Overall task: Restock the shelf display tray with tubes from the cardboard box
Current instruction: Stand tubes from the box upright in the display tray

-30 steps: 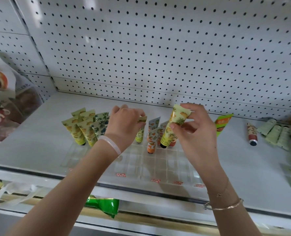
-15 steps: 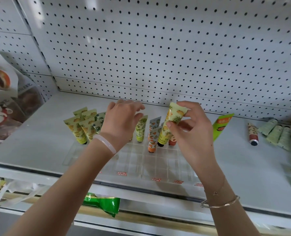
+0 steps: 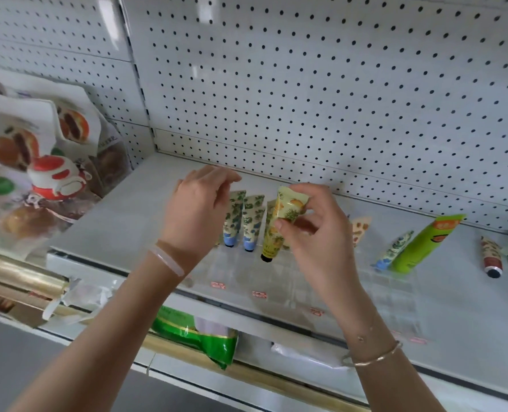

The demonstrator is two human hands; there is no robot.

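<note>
My right hand pinches the crimped top of a yellow pineapple-print tube, cap down over the clear display tray on the white shelf. My left hand hovers over the tray's left part with loosely curled fingers and holds nothing; it hides the tubes behind it. Two blue-leaf tubes stand upright in the tray between my hands. An orange-spotted tube shows just right of my right hand. The cardboard box is out of view.
A tall green tube and a blue-leaf tube lean at the tray's right end. A red-patterned tube lies on the shelf further right. Bread bags stand on the left. A green packet hangs below the shelf edge. Pegboard backs the shelf.
The camera has swung left, shifting the shelf rightward in view. My left hand has let go of a tube and lifted slightly. My right hand still holds the yellow tube above the tray.
</note>
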